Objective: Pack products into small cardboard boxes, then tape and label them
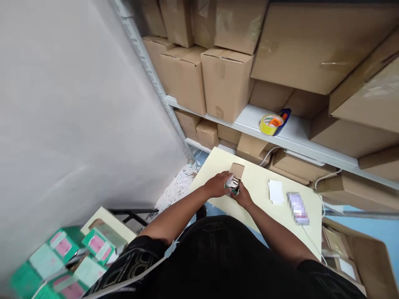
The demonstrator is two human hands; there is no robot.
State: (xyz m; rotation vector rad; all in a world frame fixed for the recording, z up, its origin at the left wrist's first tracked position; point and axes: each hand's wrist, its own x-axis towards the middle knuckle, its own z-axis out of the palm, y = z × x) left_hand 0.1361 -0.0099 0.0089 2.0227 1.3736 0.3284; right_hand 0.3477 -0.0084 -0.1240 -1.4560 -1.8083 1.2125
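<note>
Above the near part of the cream table [255,178], I hold a small open box [228,185] between both hands. Green and white show on its sides, and shiny metal pieces [235,182] sit inside; their kind is too small to make out. My left hand [216,185] is closed around the box's left side. On the right, my right hand [243,197] grips the lower right side, its fingers partly hidden. A brown cardboard flap [237,170] stands out just beyond the box; I cannot tell whether it is joined to it.
White paper slips [276,192] and a blurred phone-like item [297,208] with a cable lie on the table's right. Behind, a metal shelf [249,118] bears cartons [226,83] and a tape roll [270,124]. Green boxes [98,245] stand lower left; an open carton [370,253] sits lower right.
</note>
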